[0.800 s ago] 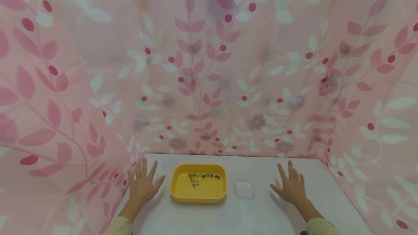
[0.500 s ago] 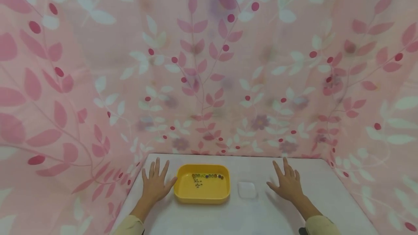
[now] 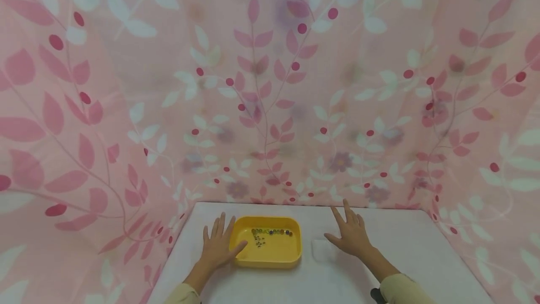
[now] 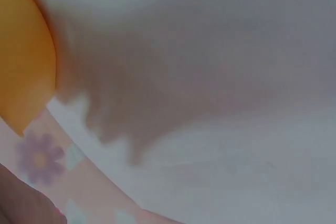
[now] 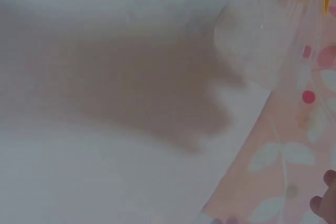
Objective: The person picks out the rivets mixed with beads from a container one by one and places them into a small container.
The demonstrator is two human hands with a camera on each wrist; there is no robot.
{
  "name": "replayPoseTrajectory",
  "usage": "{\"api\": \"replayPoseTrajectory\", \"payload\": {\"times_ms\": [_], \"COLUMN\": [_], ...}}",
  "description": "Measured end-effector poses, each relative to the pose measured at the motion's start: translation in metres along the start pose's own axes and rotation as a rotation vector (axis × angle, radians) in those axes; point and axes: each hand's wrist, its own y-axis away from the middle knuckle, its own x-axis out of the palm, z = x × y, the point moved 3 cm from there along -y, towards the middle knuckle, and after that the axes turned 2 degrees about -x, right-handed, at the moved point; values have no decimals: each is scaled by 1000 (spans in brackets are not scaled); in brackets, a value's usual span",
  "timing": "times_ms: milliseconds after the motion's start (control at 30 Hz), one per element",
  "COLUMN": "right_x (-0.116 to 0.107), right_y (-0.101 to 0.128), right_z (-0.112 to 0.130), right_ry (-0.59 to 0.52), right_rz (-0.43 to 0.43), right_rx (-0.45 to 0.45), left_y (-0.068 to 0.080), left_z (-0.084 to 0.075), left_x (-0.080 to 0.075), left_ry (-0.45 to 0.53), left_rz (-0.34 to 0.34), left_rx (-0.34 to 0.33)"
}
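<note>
Nearest: two sleeves at the bottom edge, both arms out over the white desk [image 3: 270, 285]. Left hand [image 3: 217, 247], fingers spread & straight, holding nothing, thumb tip touching the near-left rim of the yellow tray [image 3: 295, 252]. Right hand [image 3: 349, 237] also flat & wide, empty, thumb pointing at a small clear dish [image 3: 322, 250] just beside the tray's right side. Tray sits mid desk w/ a row of tiny beads [image 3: 272, 232] plus darker specks inside. Tray looks like light stiff plastic, probably smooth; best taken by the rim on both short sides, kept level since beads would likely roll. Behind: pink leaf-print curtain [image 3: 270, 83]
</note>
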Motion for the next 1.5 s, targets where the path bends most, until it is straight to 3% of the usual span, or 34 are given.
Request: {"api": "replayPoseTrajectory", "payload": {"times_ms": [367, 567, 733, 900, 1067, 1267, 1500], "right_x": [22, 20, 24, 34, 53, 68, 81], "right_y": [-16, -11, -8, -9, -15, -29, -40], "right_z": [52, 57, 59, 74, 90, 113, 137], "right_ry": [-72, -61, -72, -109, -148, -225, -269], "right_rz": [109, 111, 153, 107, 122, 102, 118], "right_rx": [-25, -74, -97, -107, -98, -119, -121], "left_y": [11, 13, 13, 15, 15, 9, 1], "left_z": [-11, -19, -23, -22, -19, -17, -16], "left_x": [23, 32, 37, 35, 28, 21, 21], "left_ry": [100, 157, 149, 131, 114, 130, 128], "left_rz": [71, 112, 142, 140, 173, 144, 167], "left_rx": [11, 0, -14, -12, -32, -30, -39]}}
